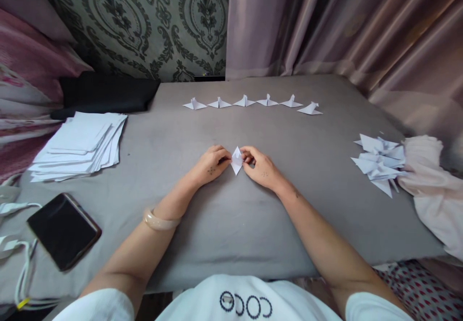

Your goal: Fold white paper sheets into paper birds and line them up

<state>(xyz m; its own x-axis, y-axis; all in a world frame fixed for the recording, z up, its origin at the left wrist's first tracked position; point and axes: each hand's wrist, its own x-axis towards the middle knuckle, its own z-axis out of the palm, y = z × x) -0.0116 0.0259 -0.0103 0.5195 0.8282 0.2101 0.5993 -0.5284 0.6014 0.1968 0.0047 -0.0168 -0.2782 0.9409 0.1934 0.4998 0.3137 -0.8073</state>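
A small white paper folded into a diamond (237, 162) is held upright-pointed between my two hands, near the middle of the grey cloth. My left hand (213, 164) pinches its left corner between thumb and fingers. On the other side, the fingers of my right hand (261, 167) are closed on the right corner. Beyond them, several folded paper birds (244, 101) stand in a row toward the back of the table.
A stack of white paper sheets (79, 142) lies at the left, with a black cloth-like item (108, 92) behind it. A dark phone (64, 231) and white cables (25, 273) are at near left. More folded paper pieces (381, 159) are heaped at right against a pale cloth (434, 186).
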